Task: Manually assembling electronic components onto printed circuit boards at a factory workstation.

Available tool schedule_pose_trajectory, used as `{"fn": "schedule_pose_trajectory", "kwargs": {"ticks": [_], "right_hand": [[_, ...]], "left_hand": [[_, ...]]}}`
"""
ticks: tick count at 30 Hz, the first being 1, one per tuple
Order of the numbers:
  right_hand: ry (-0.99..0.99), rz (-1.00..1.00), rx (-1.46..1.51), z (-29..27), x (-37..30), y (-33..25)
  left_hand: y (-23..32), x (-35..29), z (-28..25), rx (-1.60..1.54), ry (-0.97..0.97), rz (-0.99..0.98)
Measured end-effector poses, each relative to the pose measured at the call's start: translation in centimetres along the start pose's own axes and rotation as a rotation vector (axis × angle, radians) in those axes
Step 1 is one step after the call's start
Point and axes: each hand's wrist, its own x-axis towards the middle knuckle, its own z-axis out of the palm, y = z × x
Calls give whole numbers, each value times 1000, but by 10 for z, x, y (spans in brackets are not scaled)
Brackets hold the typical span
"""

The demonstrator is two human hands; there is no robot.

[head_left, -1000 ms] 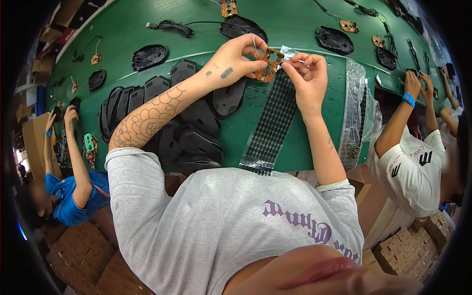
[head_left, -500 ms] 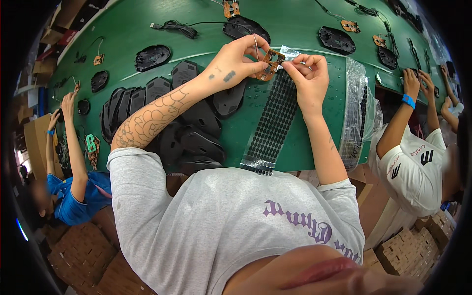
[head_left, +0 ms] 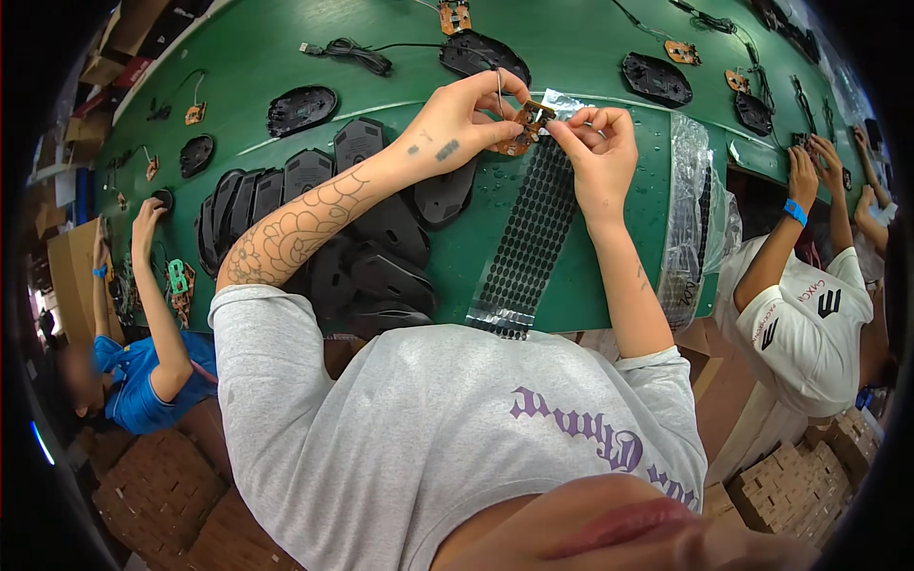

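A small orange-brown circuit board (head_left: 536, 114) is held up over the green work surface. My left hand (head_left: 466, 114) grips its left side between thumb and fingers, and a thin wire loops up beside those fingers. My right hand (head_left: 602, 143) is closed in a pinch at the board's right edge; its fingertips hide whatever detail lies there. Beneath both hands runs a clear strip covered with rows of black oval pads (head_left: 526, 228). Left of it, under and beside my left forearm, lie several black computer mouse shells (head_left: 307, 173), overlapping each other.
Beyond my hands, black mouse bases (head_left: 657, 78) with cables and boards lie spaced along the green surface (head_left: 400, 90). A clear plastic bag (head_left: 687, 209) lies to the right. Co-workers sit on both sides, one in a blue shirt (head_left: 157, 385), one in a white shirt (head_left: 804, 324).
The mouse bases and cables at the back have shifted slightly right. My hands stay nearly still, with the board tilted a little. The left co-worker's near hand has moved lower.
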Motion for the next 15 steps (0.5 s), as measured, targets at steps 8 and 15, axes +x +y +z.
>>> {"fn": "schedule_pose_trajectory", "kwargs": {"ticks": [8,15], "right_hand": [[-6,-7,-1,-1,0,1],[-31,54,30,1,-1,-6]], "left_hand": [[5,0,1,-31,-22,-8],[6,2,-3,-29,-59,-17]]}}
